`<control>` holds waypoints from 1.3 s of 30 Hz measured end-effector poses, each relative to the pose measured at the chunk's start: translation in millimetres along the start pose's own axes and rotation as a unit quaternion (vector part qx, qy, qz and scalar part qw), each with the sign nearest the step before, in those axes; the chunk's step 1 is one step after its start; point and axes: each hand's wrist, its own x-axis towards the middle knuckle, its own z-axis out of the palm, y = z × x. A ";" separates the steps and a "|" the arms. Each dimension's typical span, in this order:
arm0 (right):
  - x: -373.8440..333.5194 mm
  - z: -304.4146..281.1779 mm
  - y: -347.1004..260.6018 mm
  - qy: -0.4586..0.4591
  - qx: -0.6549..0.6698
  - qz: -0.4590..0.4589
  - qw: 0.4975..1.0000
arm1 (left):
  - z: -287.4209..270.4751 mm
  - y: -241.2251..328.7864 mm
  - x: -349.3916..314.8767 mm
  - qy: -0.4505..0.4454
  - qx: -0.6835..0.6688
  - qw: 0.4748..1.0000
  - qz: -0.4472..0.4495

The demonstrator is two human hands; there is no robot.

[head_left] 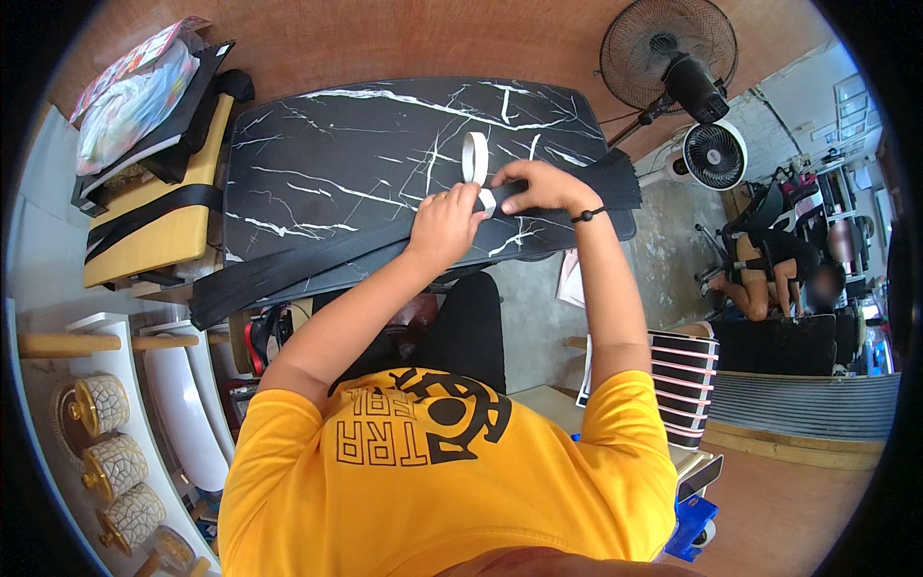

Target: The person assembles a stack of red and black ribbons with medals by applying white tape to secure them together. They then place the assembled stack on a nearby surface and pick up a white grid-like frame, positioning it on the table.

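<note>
A long bundle of flat black strips [312,262] lies slantwise across the black marble-patterned table [327,163], its right end fanned out. My left hand [446,227] is closed over the bundle just left of its middle. On the other side, my right hand [544,188] pinches the bundle with curled fingers and thumb. Between the hands, a short white tape band [486,203] crosses the strips. A roll of white tape [475,156] stands on edge right behind the band, close to my left fingertips. My palms hide part of the strips.
A yellow bench [159,226] at the left bears a black strap and plastic-bagged goods. Two fans [713,156] stand at the far right. White shelving [115,413] with patterned jars is at lower left. Another person [769,269] crouches at the right, beyond the table.
</note>
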 end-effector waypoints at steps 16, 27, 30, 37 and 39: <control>-5.4 10.3 -0.3 -0.001 -0.214 -0.014 0.977 | -86.0 -59.2 -19.9 -0.303 0.104 0.940 -0.120; -30.9 38.7 5.5 0.134 -0.331 -0.085 0.930 | -87.5 -57.3 -27.3 -0.223 0.148 0.964 -0.013; -39.6 51.7 3.7 0.164 -0.347 -0.075 0.921 | -88.5 -62.7 -26.2 -0.208 0.220 0.952 0.054; -53.8 82.7 -7.7 0.247 -0.311 -0.040 0.917 | -80.5 -48.2 -28.3 -0.190 0.232 0.953 0.030; -52.8 86.4 -9.9 0.250 -0.304 -0.024 0.919 | -60.3 -32.7 -23.3 -0.147 0.217 0.964 0.037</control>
